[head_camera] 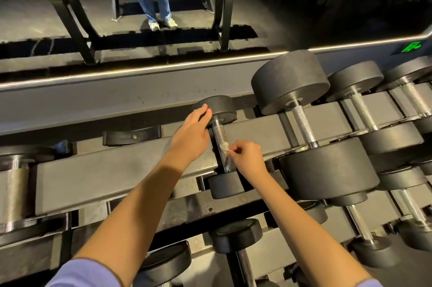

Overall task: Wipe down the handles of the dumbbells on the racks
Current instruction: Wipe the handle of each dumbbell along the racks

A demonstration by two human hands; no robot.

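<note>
Right hand (246,158) pinches a wipe (225,147) against the dumbbell handle (221,139).

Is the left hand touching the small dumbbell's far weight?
Touching. The head view shows the left hand resting on the far weight, fingers over its rim.

Both bare forearms stretched forward, left hand (190,133) flat with fingers extended and resting, right hand (246,158) pinched closed, wrist bent.
</note>
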